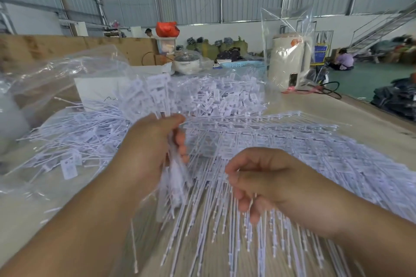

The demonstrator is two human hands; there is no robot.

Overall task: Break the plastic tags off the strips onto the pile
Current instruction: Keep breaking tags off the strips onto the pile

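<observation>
At the centre of the frame, the person's left hand (155, 148) is curled round a bunch of white plastic tags (157, 90), gripping their thin stems so the flat tag heads fan upward above the fist and the tails hang blurred below it. To the lower right of centre, the right hand (267, 184) has its fingers curled, with at least one thin white stem running between them; how firmly it pinches is hard to tell. Under and beside both hands, spreading toward the right edge, lie flat strips (281, 141) of tags still joined in rows, their long stems pointing toward the bottom of the frame. Behind the hands, in the middle of the frame, sits the pile (227, 99) of loose tags, with more scattered at left. All of this rests on a pale table (337, 105). Crumpled clear plastic bags (56, 78) fill the left side. At upper right stands a cream-coloured electric kettle (290, 60) inside a clear bag. A metal-walled hall lies beyond.
</observation>
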